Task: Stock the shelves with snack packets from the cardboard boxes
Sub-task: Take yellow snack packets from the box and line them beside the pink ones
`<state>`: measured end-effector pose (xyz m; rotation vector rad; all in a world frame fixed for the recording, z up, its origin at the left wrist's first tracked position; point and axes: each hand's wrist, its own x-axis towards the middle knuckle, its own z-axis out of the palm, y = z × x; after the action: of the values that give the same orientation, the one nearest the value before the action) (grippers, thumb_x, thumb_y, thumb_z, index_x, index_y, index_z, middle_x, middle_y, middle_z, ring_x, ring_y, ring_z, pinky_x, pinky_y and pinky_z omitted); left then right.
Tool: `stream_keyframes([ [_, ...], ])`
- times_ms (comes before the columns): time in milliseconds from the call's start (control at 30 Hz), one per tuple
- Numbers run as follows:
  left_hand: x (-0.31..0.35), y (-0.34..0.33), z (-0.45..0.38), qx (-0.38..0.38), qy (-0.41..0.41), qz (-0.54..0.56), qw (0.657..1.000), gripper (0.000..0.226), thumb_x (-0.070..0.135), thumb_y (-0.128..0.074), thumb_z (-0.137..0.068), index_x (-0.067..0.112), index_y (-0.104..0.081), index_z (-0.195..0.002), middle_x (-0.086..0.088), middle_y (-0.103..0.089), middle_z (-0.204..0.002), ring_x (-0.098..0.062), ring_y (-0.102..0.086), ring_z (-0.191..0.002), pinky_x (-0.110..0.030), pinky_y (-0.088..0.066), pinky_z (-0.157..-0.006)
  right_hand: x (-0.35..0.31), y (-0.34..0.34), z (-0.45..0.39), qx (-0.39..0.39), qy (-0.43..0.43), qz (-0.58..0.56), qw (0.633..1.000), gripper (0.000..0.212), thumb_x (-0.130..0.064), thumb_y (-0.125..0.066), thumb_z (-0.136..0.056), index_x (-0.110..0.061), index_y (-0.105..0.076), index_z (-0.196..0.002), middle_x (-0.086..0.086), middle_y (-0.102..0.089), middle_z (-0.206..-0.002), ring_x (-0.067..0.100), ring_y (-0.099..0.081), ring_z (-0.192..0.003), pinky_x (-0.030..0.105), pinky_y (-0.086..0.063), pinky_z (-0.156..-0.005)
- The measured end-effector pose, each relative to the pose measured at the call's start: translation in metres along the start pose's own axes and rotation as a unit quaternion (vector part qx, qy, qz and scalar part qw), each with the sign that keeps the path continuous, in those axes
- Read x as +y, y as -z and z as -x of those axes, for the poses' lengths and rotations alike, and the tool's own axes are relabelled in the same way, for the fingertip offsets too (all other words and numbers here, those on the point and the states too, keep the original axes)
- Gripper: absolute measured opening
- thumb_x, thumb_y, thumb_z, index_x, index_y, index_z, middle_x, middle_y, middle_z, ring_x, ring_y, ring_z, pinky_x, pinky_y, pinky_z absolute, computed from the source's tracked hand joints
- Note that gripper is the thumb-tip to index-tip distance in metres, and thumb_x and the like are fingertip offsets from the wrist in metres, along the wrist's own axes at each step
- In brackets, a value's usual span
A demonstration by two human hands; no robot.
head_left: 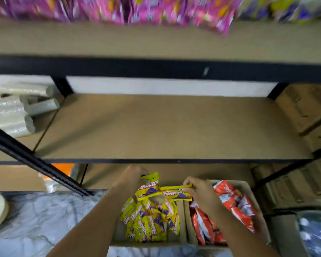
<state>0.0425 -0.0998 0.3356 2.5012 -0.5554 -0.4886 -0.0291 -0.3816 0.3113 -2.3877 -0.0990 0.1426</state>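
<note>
**Two yellow packets lifted over the box**

Two yellow packets hang just above the box. The left hand pinches the top of one packet, its long axis upright. The right hand grips the other packet, lying crosswise. Beyond the box, straight ahead, is the bare middle shelf. Red packets fill the box's right half.

Bare forearms (no sleeves), wristband on right.
</note>
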Motion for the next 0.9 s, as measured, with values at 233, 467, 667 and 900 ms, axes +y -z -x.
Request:
stream_keyframes([
  [233,0.127,0.121,-0.015,0.020,-0.074,-0.071,0.994,0.010,0.025,-0.077,-0.081,0.018,-0.070,-0.080,0.010,-0.052,-0.063,-0.013,-0.044,-0.067,-0.029,-0.039,-0.064,-0.083,0.153,0.012,0.070,-0.051,-0.056,0.995,0.027,-0.012,-0.077,-0.082,-0.032,-0.062,-0.073,-0.002,-0.063,-0.066,0.002,-0.052,-0.055,0.019,-0.050,-0.055],
  [467,0.236,0.215,-0.025,0.018,-0.150,-0.093,0.984,0.015,0.028,-0.079,-0.080,0.019,-0.069,-0.085,0.006,-0.065,-0.075,-0.011,-0.058,-0.074,-0.028,-0.044,-0.069,-0.138,0.272,0.032,0.153,-0.006,-0.062,0.986,0.011,-0.012,-0.076,-0.084,-0.018,-0.069,-0.081,-0.013,-0.071,-0.074,-0.001,-0.067,-0.073,0.016,-0.050,-0.065],
  [667,0.317,0.273,-0.043,0.055,-0.229,-0.079,0.969,0.024,0.030,-0.087,-0.071,0.019,-0.071,-0.084,0.008,-0.068,-0.073,-0.007,-0.063,-0.071,-0.032,-0.048,-0.062,-0.161,0.358,0.035,0.221,0.018,-0.044,0.974,0.008,-0.021,-0.076,-0.084,-0.020,-0.069,-0.086,-0.010,-0.074,-0.081,0.005,-0.072,-0.081,0.026,-0.057,-0.071],
  [900,0.395,0.311,-0.101,0.096,-0.257,-0.033,0.961,0.028,0.033,-0.088,-0.071,0.018,-0.072,-0.087,0.005,-0.072,-0.080,-0.001,-0.066,-0.072,-0.024,-0.049,-0.062,-0.155,0.457,0.006,0.261,0.020,-0.049,0.964,0.008,-0.017,-0.076,-0.085,-0.017,-0.069,-0.087,-0.003,-0.076,-0.081,0.013,-0.072,-0.081,0.041,-0.059,-0.077],
])
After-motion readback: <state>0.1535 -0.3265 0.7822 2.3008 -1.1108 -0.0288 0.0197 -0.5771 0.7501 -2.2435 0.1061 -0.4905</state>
